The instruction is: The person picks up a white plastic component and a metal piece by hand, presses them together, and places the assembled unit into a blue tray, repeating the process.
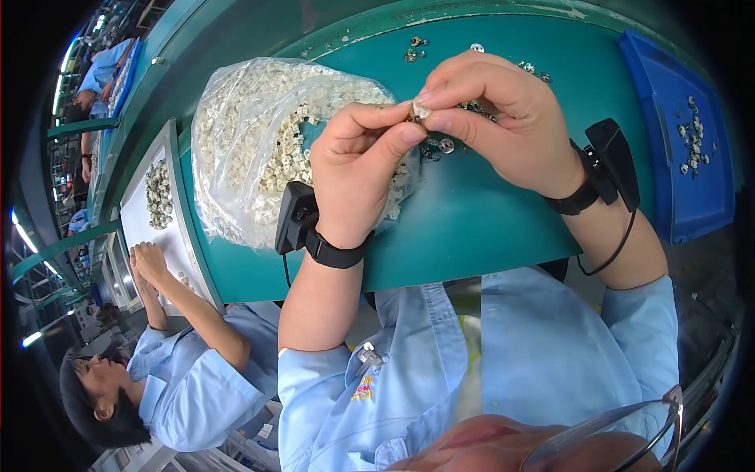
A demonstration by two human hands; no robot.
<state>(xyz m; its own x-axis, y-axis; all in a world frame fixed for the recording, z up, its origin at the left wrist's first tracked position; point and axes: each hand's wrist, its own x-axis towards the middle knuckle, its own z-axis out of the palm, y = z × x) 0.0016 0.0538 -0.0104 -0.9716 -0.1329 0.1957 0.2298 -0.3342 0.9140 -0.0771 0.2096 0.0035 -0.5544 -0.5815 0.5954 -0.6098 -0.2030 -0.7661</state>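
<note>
A small white part [421, 109], seemingly moulded plastic, is pinched between the fingertips of both hands above the green table [487, 228]. My left hand [350, 161] grips it with thumb and forefinger. From the other side, my right hand [515, 118] closes thumb and fingers on it. Fingertips hide most of the part, and whether a metal piece is joined to it I cannot tell. Small shiny metal parts [447, 146] lie on the table beneath my hands. Beside my left hand, a clear plastic bag [228, 157] lies open, full of small white parts [291, 153].
A blue tray [696, 204] with a few small parts stands at the right. More metal pieces [414, 53] are scattered along the table's far side. At the left, a co-worker [189, 346] handles something over a white surface [138, 208] with a heap of small parts [159, 195].
</note>
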